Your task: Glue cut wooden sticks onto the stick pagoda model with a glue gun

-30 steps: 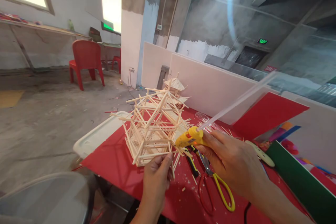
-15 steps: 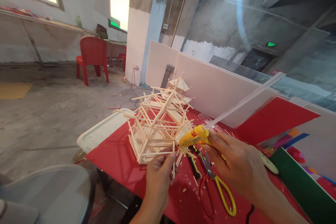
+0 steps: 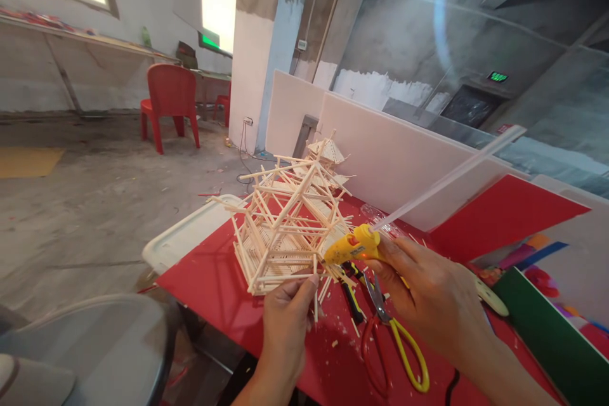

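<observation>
A model pavilion (image 3: 290, 222) built of thin wooden sticks stands on the red tabletop (image 3: 204, 266). My left hand (image 3: 285, 314) is closed at its near lower edge, thumb and fingers pinching a short upright wooden stick (image 3: 316, 304). My right hand (image 3: 428, 285) grips a yellow hot glue gun (image 3: 354, 245); a long clear glue stick (image 3: 451, 177) juts out of its back end. The gun's tip meets the model near the top of that upright stick; whether it touches cannot be made out.
Scissors (image 3: 378, 298) with one red and one yellow handle lie under my right hand, beside a black-and-yellow tool (image 3: 352, 301). A smaller stick tower (image 3: 326, 152) stands behind. White boards (image 3: 380, 146) line the far side, a green board (image 3: 547, 323) the right. A grey stool (image 3: 95, 355) is at left.
The view has shifted very slightly. Both hands, the glue gun and the stick model keep nearly the same places relative to one another.
</observation>
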{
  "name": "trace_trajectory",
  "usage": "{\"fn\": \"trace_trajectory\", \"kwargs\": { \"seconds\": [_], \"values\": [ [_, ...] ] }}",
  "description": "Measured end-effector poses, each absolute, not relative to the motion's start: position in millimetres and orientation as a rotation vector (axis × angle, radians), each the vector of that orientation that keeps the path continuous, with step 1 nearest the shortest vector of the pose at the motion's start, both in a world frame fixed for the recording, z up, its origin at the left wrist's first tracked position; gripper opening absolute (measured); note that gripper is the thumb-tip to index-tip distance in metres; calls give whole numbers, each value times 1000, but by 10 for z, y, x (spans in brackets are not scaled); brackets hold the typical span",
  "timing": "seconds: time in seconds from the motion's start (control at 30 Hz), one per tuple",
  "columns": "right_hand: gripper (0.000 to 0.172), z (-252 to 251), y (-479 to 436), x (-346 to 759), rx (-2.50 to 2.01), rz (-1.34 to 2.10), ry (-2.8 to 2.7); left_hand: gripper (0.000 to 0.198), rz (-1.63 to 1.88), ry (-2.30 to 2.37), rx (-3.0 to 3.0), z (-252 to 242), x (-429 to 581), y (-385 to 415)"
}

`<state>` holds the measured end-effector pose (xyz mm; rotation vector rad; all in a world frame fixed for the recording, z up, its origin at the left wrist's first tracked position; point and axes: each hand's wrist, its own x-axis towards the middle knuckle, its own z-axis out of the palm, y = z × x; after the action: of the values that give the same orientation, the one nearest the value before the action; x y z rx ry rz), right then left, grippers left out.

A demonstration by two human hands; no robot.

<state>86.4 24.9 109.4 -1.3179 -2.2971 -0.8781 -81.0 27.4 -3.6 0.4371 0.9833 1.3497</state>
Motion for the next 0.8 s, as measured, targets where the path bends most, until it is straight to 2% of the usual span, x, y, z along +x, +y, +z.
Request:
{"fn": "trace_trajectory", "kwargs": {
  "seconds": [0.43, 0.8],
  "values": [
    [35, 1086, 248, 898, -1297, -849, -2308, 42, 1355, 1028, 435, -19, -792, 301],
    [34, 1086, 231, 928, -1304, -852, -2309, 39, 1362, 1030, 452, -57, -784, 299]
  ]
}}
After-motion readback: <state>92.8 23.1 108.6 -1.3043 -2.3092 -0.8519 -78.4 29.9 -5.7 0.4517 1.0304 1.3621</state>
